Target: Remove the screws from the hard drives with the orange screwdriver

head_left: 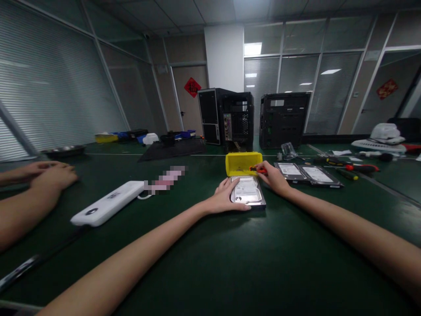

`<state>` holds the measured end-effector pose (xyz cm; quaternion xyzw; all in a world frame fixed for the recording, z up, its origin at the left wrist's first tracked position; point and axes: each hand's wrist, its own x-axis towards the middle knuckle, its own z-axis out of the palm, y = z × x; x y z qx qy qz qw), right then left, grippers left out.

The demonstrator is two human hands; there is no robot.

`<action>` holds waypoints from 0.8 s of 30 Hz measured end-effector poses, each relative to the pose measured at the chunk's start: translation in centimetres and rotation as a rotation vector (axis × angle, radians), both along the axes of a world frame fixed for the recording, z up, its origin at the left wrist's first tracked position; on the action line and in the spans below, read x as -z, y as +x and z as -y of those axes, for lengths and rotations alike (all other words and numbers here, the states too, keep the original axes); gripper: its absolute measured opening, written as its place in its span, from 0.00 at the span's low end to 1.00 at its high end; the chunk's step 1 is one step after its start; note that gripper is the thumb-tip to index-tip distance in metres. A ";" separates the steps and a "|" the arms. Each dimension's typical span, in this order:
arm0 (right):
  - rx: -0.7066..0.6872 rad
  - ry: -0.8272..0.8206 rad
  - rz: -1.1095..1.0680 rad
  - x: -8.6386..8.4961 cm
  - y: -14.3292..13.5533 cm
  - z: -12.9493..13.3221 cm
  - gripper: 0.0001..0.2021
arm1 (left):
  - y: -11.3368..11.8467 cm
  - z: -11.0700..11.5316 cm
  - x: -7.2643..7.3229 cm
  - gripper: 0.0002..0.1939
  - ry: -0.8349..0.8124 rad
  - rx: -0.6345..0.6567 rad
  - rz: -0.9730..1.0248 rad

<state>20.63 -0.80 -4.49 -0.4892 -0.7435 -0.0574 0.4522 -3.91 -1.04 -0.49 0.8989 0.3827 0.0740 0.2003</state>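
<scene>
A silver hard drive (247,192) with a white label lies on the green table. My left hand (226,197) grips its left side, thumb along the near edge and fingers at the far left. Directly behind the drive stands a yellow plastic box (243,163). My right hand (271,175) is closed on a small red and black tool (258,170), which reaches in front of the box's right part; its tip is too small to make out. Two more hard drives, one (289,170) beside the other (317,174), lie to the right of my right hand.
Two black computer cases (208,116) (284,120) stand at the back. A white power bank (110,204) lies left, near another person's hands (54,175). Screwdrivers (362,168) lie at the right, and a black mat (171,150) is behind on the left.
</scene>
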 end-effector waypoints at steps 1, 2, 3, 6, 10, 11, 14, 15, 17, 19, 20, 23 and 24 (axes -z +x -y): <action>-0.005 -0.009 0.015 0.0 -0.1 0.0 0.07 | 0.0 0.0 0.1 0.59 0.014 0.000 -0.002; -0.007 -0.016 0.028 0.0 -0.1 0.0 0.07 | 0.1 0.1 0.2 0.58 0.026 -0.001 -0.005; -0.008 -0.021 0.038 0.0 -0.2 0.0 0.07 | 0.1 0.1 0.2 0.58 0.035 -0.004 -0.008; -0.006 -0.026 0.057 -0.1 -0.1 0.1 0.07 | 0.2 0.1 0.3 0.58 0.048 -0.012 -0.018; 0.046 0.008 0.041 -0.1 0.0 0.3 0.08 | 0.2 0.1 0.2 0.58 0.044 -0.010 -0.019; 0.070 0.024 0.026 -0.1 0.1 0.3 0.08 | 0.2 0.1 0.2 0.58 0.041 -0.008 -0.015; 0.126 0.065 -0.017 -0.1 0.2 0.5 0.10 | 0.1 0.2 0.2 0.57 0.040 -0.005 0.012; 0.135 0.073 -0.027 -0.1 0.2 0.5 0.11 | 0.1 0.2 0.2 0.57 0.040 -0.004 0.021; 0.137 0.083 -0.037 -0.1 0.2 0.5 0.11 | 0.0 0.2 0.2 0.56 0.039 -0.001 0.040; 0.127 0.085 -0.039 -0.1 0.2 0.5 0.11 | 0.0 0.3 0.2 0.56 0.037 0.000 0.062; 0.120 0.084 -0.037 -0.1 0.2 0.4 0.11 | 0.0 0.3 0.2 0.56 0.036 -0.001 0.071; 0.094 0.071 -0.030 0.0 0.3 0.2 0.11 | 0.0 0.3 0.2 0.56 0.035 -0.002 0.086; 0.086 0.064 -0.027 0.0 0.4 0.2 0.11 | 0.1 0.3 0.2 0.56 0.037 -0.001 0.087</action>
